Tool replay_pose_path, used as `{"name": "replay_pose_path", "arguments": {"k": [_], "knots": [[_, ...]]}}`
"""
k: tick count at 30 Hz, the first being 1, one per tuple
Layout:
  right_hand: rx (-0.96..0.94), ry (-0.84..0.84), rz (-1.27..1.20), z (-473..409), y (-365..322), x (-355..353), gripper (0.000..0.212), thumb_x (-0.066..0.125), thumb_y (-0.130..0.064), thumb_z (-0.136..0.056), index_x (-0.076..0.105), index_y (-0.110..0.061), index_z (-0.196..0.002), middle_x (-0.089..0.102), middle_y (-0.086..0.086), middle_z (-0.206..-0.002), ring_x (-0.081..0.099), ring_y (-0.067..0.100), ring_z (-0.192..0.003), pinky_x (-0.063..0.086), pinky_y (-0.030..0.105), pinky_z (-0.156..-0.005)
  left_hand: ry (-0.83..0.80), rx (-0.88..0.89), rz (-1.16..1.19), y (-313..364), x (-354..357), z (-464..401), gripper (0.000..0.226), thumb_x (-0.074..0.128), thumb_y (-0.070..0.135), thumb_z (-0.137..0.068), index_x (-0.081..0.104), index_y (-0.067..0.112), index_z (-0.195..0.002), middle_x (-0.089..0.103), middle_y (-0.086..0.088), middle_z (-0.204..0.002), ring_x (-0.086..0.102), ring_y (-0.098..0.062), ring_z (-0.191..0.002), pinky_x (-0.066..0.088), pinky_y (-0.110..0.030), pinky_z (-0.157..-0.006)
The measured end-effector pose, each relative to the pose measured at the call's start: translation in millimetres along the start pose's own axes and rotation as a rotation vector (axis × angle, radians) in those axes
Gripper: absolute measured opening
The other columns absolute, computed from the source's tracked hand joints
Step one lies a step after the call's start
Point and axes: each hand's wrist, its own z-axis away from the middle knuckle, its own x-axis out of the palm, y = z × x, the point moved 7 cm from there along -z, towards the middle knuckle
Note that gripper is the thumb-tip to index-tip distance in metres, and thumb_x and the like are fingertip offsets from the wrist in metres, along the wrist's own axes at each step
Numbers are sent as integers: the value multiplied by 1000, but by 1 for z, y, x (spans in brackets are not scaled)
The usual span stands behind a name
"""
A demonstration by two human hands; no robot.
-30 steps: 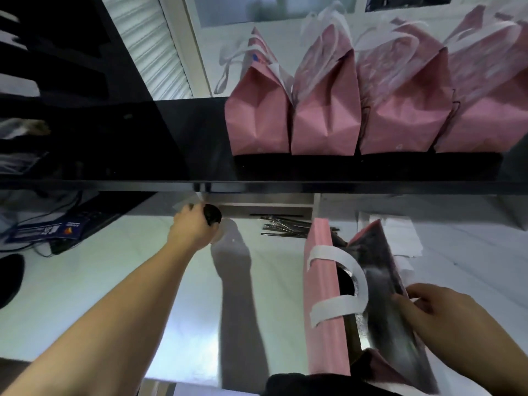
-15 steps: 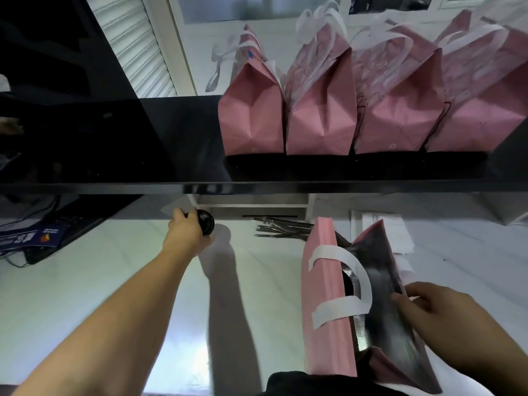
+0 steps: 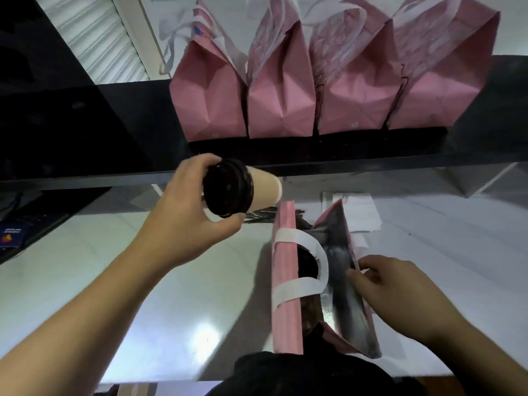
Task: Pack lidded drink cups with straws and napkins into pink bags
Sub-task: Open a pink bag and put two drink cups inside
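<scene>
Lidded cup [image 3: 243,191] in left hand [image 3: 188,212]

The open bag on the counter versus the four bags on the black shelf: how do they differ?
The open bag stands on the white counter, mouth spread, silvery lining showing; the right hand holds its far wall. The shelf bags stand higher in a row, tops pinched together, untouched. All are pink with white handles.
</scene>
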Motion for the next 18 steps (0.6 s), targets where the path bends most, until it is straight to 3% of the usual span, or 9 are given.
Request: {"name": "replay_pose_path", "arguments": {"k": [2, 3, 7, 11, 14, 18], "knots": [[-10, -3, -8, 0, 1, -2, 33, 52, -51, -98, 59, -34, -71, 64, -18, -58, 61, -1, -57, 38, 20, -50, -70, 123, 16, 56, -3, 1, 84, 79, 58, -67, 36, 48, -139, 43, 29, -127, 51, 6, -119, 45, -6, -87], [-15, -5, -10, 0, 1, -3, 32, 53, -50, -98, 59, -34, -72, 63, -19, -58, 61, -1, -57, 38, 20, -50, -130, 182, 14, 80, 0, 2, 84, 78, 59, -68, 37, 47, -140, 43, 28, -129, 50, 6, -121, 45, -7, -90], [-21, -32, 7, 1, 7, -6, 21, 53, -45, -95, 63, -36, -79, 63, -19, -61, 61, 1, -58, 38, 20, -48, -439, 294, -89, 132, 41, 10, 79, 77, 59, -70, 40, 44, -138, 48, 21, -130, 53, -6, -117, 53, -30, -93], [-21, -23, -17, -1, 18, -9, 27, 54, -35, -94, 58, -25, -70, 60, -4, -56, 55, 13, -51, 37, 28, -47, -634, 349, -353, 134, 98, 18, 83, 75, 63, -72, 37, 38, -142, 51, 12, -131, 49, -13, -115, 47, -29, -92], [-20, 10, 20, -3, 22, -13, 31, 53, -32, -93, 50, -19, -65, 55, 1, -55, 52, 17, -52, 35, 32, -48, -717, 421, -475, 131, 136, 30, 78, 78, 59, -71, 45, 30, -136, 56, 6, -125, 51, -18, -112, 45, -30, -86], [-31, 4, 40, -5, 23, -16, 29, 53, -30, -91, 49, -20, -65, 54, 2, -56, 53, 19, -54, 35, 33, -48, -828, 426, -572, 115, 172, 51, 69, 82, 51, -71, 49, 22, -124, 59, 0, -117, 54, -23, -107, 53, -38, -81]]}}
